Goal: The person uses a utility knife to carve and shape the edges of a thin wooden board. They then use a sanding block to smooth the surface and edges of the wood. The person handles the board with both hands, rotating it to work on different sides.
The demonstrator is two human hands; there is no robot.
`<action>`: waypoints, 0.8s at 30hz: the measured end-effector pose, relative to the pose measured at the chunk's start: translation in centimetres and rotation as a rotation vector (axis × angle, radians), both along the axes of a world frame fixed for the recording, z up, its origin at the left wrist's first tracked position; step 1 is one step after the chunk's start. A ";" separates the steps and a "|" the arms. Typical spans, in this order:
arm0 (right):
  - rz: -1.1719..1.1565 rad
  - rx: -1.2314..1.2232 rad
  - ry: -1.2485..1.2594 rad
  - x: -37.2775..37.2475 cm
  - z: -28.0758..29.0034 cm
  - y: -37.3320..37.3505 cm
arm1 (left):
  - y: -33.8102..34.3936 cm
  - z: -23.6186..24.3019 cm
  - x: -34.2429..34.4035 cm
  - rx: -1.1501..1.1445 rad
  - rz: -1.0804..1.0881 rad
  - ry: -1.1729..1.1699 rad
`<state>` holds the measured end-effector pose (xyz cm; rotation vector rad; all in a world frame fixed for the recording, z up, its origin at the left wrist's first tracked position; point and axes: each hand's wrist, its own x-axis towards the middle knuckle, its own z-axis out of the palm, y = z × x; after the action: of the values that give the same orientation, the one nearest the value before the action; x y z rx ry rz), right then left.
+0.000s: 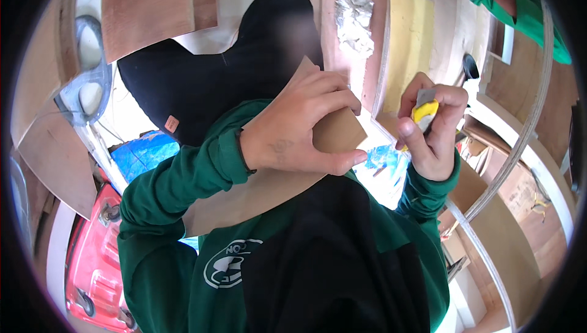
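**A Slip Could Hurt**

The L hand (pixel 296 119) holds the brown sheet (pixel 257 201) near one end, w/ fingers & thumb spread across it. The sheet slants in front of the green top (pixel 388 226). The R hand (pixel 439 126) is curled round a yellow tool (pixel 424 113) (looks like a cutter, can't tell for sure) w/ a grey tip (pixel 425 96) poking up. Tool & sheet are apart. If the tip's sharp, a slip could nick the L hand b/c it's near. The sheet could also bend or turn b/c only one hand has it.
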<state>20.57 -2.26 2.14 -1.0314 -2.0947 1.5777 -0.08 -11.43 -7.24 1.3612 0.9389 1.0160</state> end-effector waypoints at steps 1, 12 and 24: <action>0.041 -0.008 -0.030 0.6 0.8 -0.1 | 0.0 0.0 0.3 -0.011 -0.036 -0.024; 0.396 -0.001 -0.496 1.5 4.7 -0.7 | -0.9 0.6 3.1 0.044 -0.211 -0.135; 0.519 0.037 -0.614 3.0 4.6 -2.6 | -0.7 1.4 4.4 0.037 -0.288 -0.088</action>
<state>23.54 -4.84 6.72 -1.1224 -2.9916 1.5532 4.36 -12.17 -5.79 1.4232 0.6392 0.8679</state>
